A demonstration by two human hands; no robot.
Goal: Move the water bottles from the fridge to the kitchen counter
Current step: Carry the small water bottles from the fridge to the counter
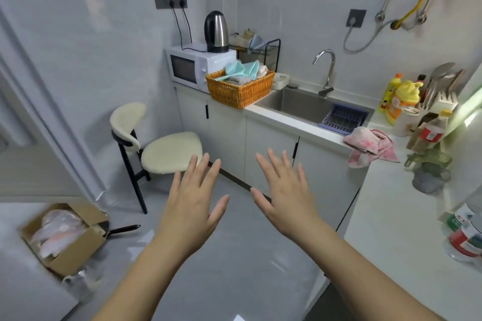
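My left hand (194, 198) and my right hand (285, 190) are both held out over the grey floor, backs up, fingers spread and straight, holding nothing. The white kitchen counter (396, 206) runs along the right side. Clear water bottles with red and green labels (467, 232) stand at its near right edge, partly cut off by the frame. Another bottle with a red label (433, 133) stands further back on the counter. A white surface fills the lower left corner; no fridge can be made out for certain.
A steel sink (307, 107) with a tap and a purple rack sits in the counter, a pink cloth (370, 144) beside it. A wicker basket (240, 88), microwave (193, 68) and kettle stand at the far end. A cream chair (167, 148) and a cardboard box (65, 237) occupy the left.
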